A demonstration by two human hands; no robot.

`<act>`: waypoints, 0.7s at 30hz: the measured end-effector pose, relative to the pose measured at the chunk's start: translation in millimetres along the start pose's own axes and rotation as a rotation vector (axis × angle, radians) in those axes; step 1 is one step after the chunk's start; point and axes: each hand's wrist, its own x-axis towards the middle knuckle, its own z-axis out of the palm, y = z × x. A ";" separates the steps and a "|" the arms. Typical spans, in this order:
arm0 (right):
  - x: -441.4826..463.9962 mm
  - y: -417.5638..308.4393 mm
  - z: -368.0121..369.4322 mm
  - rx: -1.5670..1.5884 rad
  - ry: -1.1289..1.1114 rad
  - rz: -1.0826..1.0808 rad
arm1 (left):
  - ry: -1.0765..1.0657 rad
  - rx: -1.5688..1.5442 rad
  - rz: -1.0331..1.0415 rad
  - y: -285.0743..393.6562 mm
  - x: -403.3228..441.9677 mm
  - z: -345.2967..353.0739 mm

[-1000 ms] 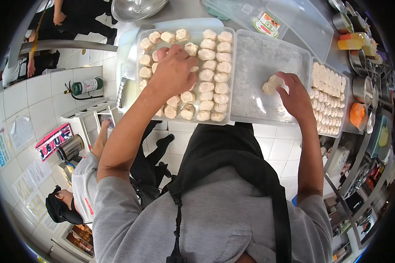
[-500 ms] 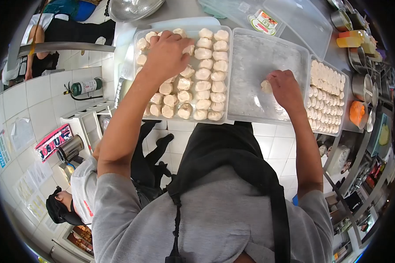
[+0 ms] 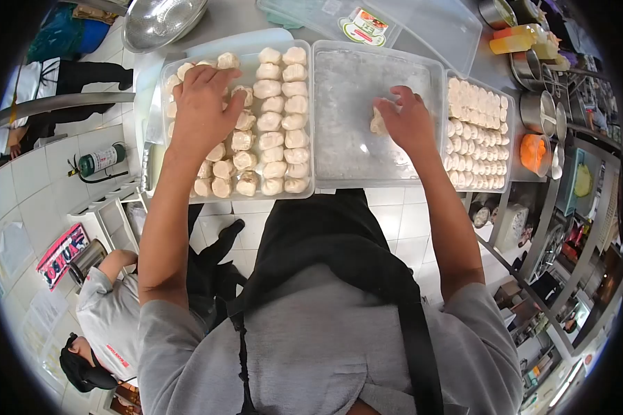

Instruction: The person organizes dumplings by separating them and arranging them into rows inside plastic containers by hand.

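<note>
A clear tray point(image 3: 307, 138) on the left holds rows of pale, round dumplings point(image 3: 297, 104). My left hand point(image 3: 204, 104) reaches over its left half, thumb apart from the fingers and close beside one piece. The undersides of those fingers are hidden, so a piece under them cannot be ruled out. At the second tray point(image 3: 346, 155), my right hand point(image 3: 410, 123) has its thumb and fingers around a single dumpling point(image 3: 378, 124), partly covered by them. No other piece shows in that frosty, flat-bottomed tray.
A third tray point(image 3: 509, 131) of smaller pale pieces stands at the right. Clear lids point(image 3: 429, 31) lie behind, and a metal bowl point(image 3: 160, 28) sits back left. Squeeze bottles point(image 3: 516, 41) and metal pots point(image 3: 537, 111) line the right side. A co-worker point(image 3: 111, 311) is at lower left.
The whole view has shifted, so the trays appear further left. My left hand has moved left over its tray. My right hand still has the dumpling, slightly further back in the tray.
</note>
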 end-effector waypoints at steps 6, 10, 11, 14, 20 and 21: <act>14.7 4.4 4.8 0.164 -0.240 -0.076 | 0.099 -0.140 -0.119 1.2 -21.6 -13.7; 19.7 13.2 -7.6 0.945 -0.423 0.358 | 0.219 -0.333 -0.192 0.4 -39.1 -10.1; 19.2 11.6 -13.7 0.978 -0.435 0.360 | 0.227 -0.446 -0.233 13.9 -43.2 -4.6; 16.6 2.3 -18.8 1.008 -0.439 0.339 | 0.172 -0.710 -0.186 71.5 -43.7 1.6; 22.4 -2.5 -14.1 0.911 -0.290 0.278 | 0.034 -0.728 0.005 119.2 -40.3 17.5; 19.7 -21.5 -18.7 0.861 -0.298 0.168 | 0.021 -0.773 -0.002 118.8 -46.9 12.7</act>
